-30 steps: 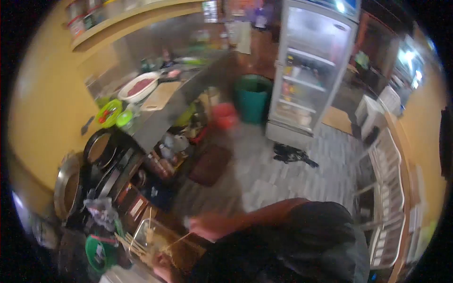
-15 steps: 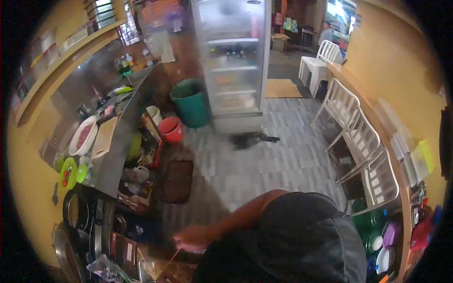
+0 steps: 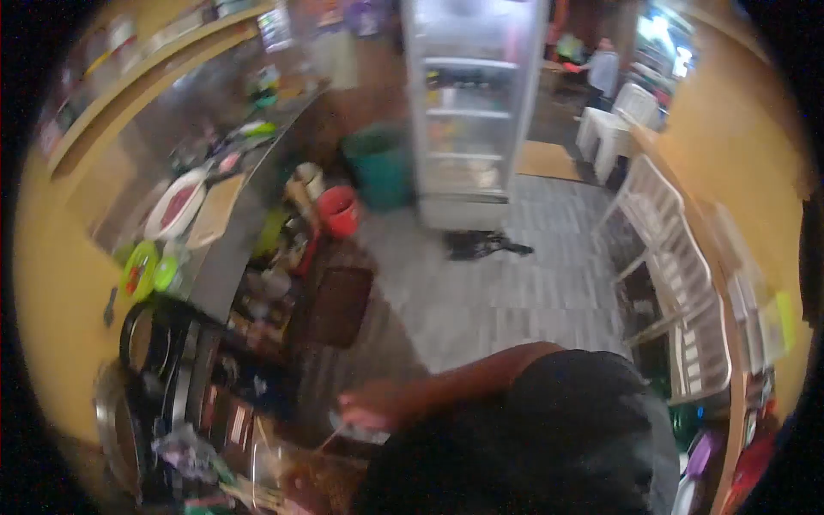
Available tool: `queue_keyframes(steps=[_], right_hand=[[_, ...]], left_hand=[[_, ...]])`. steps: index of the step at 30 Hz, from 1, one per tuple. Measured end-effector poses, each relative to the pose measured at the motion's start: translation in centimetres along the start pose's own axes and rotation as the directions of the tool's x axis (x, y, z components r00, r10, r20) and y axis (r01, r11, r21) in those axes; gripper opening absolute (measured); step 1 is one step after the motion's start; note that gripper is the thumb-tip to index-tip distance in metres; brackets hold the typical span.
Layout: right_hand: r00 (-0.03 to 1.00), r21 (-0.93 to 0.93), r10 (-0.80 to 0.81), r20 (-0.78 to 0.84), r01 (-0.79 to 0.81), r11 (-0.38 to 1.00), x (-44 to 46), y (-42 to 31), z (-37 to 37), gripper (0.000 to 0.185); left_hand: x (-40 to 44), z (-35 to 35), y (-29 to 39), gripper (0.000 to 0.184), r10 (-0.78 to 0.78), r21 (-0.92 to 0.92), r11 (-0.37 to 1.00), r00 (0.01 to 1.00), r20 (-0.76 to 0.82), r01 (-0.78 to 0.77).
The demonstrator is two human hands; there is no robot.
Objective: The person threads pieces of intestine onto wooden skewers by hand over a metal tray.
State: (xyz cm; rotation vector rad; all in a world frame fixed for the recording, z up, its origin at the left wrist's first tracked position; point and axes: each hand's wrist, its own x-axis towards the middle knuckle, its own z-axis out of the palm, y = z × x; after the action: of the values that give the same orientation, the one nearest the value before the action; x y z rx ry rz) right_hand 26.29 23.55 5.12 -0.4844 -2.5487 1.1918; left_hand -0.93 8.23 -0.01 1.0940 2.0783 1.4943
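Note:
My right hand (image 3: 369, 410) reaches in from the dark-sleeved arm at lower right, its fingers closed on a thin wooden stick (image 3: 330, 439) that slants down to the left. Blurred at the bottom edge is my left hand (image 3: 305, 498), close to several pale wooden sticks (image 3: 253, 495); its fingers do not show clearly. Between the hands and the counter side sits a clear container (image 3: 268, 463). A crumpled plastic bag (image 3: 187, 453) lies left of it.
Along the left counter stand a white dish of meat (image 3: 176, 206), a cutting board (image 3: 216, 210) and a green tray (image 3: 140, 270). A red bucket (image 3: 339, 212) and green bin (image 3: 378, 167) are on the floor near a glass-door fridge (image 3: 468, 103). White chairs (image 3: 678, 249) line the right.
The camera has turned, so the room sits farther right and higher in view. The right hand still grips the stick. In the background, a person is now more visible with an arm out.

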Motion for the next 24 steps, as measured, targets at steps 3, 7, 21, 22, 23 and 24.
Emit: queue_keyframes(steps=[3,7,21,22,23,24], right_hand=[[0.999,-0.114,-0.033,0.022,0.035,0.993,-0.2,-2.5,-2.5,0.026],[0.999,-0.035,-0.042,0.022,0.043,0.998,0.9,-2.1,-2.0,0.019],[0.939,-0.17,-0.297,-0.172,0.268,0.948,6.0,-5.0,-2.8,0.019],[0.937,-0.171,-0.312,-0.158,0.286,0.943,6.2,-5.1,-3.0,0.019],[0.942,-0.137,-0.292,-0.165,0.271,0.953,6.4,-5.3,-3.3,0.019],[0.947,-0.103,-0.269,-0.173,0.254,0.962,6.6,-5.4,-3.5,0.019]], left_hand=[[-0.8,-1.1,-2.0,0.019,-0.05,-0.107,0.993,0.999,-0.019,0.047],[-2.8,-2.0,3.2,0.015,0.009,0.29,0.957,0.999,-0.05,0.006],[-3.4,-1.8,3.6,0.026,-0.047,-0.079,0.996,0.996,0.078,0.053],[-3.3,-1.6,3.7,0.023,-0.081,-0.154,0.983,0.986,0.144,0.104],[-3.3,-1.6,4.9,0.014,-0.074,-0.159,0.983,0.988,0.135,0.095],[-3.4,-1.8,5.6,0.014,-0.073,-0.161,0.983,0.99,0.117,0.091]])
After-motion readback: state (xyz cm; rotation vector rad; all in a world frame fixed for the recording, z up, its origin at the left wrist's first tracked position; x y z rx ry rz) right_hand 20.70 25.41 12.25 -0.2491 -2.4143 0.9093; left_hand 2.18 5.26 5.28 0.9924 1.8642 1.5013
